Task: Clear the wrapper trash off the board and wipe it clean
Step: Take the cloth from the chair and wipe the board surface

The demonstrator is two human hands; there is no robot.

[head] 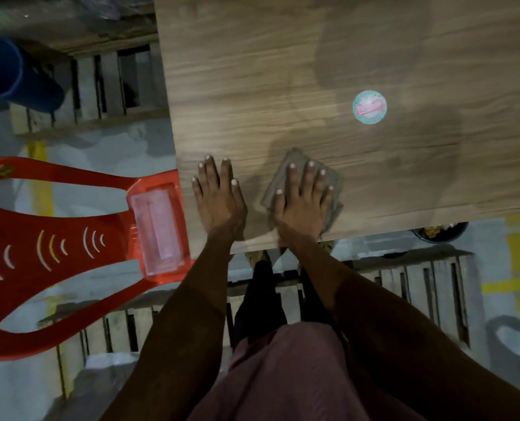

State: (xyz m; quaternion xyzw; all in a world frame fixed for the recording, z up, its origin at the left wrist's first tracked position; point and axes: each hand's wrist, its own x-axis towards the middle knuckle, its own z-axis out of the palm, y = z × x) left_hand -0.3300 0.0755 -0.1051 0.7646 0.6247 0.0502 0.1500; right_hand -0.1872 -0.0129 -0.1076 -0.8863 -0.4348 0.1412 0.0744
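Pretty dim in here, the light's low and kinda murky. Floor [125,147] is pale grey concrete with yellow painted lines [41,177]. Wooden slatted pallets [107,83] sit at 10 o'clock and along the bottom. Red plastic chair [55,238] at 9 o'clock, blue cylinder thing [12,74] up at 10.

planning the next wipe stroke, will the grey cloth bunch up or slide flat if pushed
The cloth looks soft and creased, so probably floppy. The right hand presses it flat with spread fingers, so it likely slides flat. The board looks smooth, so little drag.
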